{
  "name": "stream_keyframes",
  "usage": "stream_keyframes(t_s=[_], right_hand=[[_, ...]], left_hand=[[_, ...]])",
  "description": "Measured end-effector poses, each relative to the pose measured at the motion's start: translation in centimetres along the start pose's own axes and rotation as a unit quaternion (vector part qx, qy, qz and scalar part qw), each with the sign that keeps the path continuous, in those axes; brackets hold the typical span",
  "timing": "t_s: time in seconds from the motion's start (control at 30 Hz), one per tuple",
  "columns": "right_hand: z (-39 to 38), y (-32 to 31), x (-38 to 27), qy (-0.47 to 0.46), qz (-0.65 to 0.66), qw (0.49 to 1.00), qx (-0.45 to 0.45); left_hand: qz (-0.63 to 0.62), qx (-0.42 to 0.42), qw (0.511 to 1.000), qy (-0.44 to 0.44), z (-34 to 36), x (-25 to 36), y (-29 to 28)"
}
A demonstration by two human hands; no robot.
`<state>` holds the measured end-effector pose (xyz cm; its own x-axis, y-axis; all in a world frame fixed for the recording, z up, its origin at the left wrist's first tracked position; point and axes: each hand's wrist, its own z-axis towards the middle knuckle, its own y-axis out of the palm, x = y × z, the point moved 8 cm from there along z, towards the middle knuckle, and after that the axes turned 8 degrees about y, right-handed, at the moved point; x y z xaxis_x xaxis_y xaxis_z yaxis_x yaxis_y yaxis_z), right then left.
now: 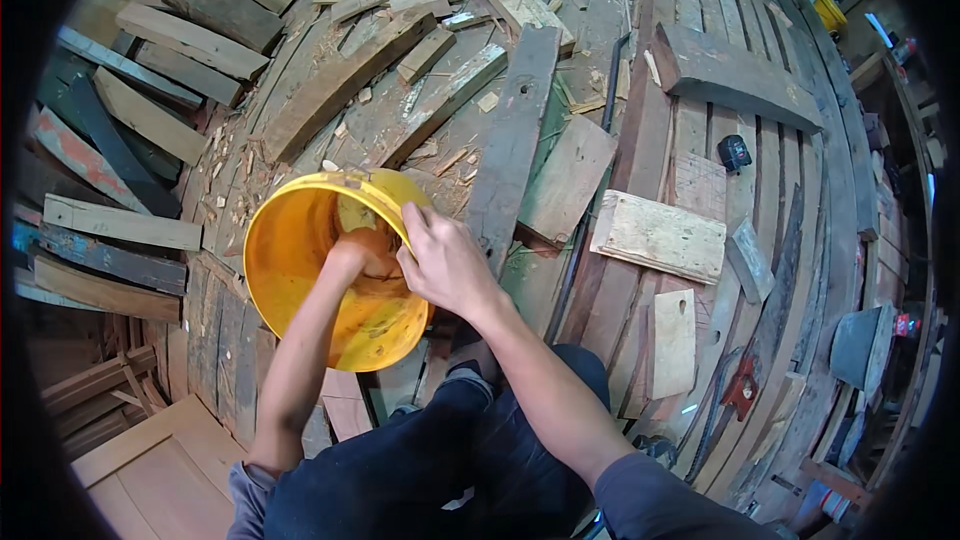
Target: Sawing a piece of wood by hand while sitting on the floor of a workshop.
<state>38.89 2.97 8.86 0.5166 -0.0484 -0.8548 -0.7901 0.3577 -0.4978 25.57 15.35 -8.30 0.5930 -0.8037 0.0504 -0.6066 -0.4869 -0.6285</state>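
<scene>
A yellow plastic bucket point(280, 270) is tipped toward me above my legs, its stained inside showing. My right hand point(440, 255) grips the bucket's rim on its right side, fingers curled over the edge. My left hand point(365, 260) reaches deep inside the bucket; its fingers are hard to make out, and I cannot tell what they hold or touch there.
Wooden offcuts point(350, 90) and chips lie across the plank floor ahead; stacked boards point(190, 30) fill the left. To the right, a slatted wooden surface point(690, 330) bears short boards, a black tape measure point(733, 152), a red clamp-like tool point(740, 390) and a grey container point(860, 345).
</scene>
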Motion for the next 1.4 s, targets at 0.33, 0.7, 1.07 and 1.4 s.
stream_keyframes(t_s=[0.33, 0.7, 1.07, 1.4], right_hand=[[-0.3, -3.8, -0.7, -0.071, 0.055, 0.984, 0.151], [-1.8, -9.2, 8.6, 0.192, 0.193, 0.894, 0.357], [-4.8, -16.1, 8.2, 0.198, 0.411, 0.773, 0.442], [-10.1, -22.5, 10.2, 0.229, 0.350, 0.730, 0.541]], left_hand=[[-0.114, 0.083, 0.985, 0.101, -15.4, 8.7, -6.4], [-0.264, 0.280, 0.847, 0.366, -24.1, 12.1, -15.0], [-0.629, 0.414, 0.629, 0.194, -20.3, -6.5, -11.2], [-0.474, 0.351, 0.803, 0.088, -11.6, -6.4, -6.2]])
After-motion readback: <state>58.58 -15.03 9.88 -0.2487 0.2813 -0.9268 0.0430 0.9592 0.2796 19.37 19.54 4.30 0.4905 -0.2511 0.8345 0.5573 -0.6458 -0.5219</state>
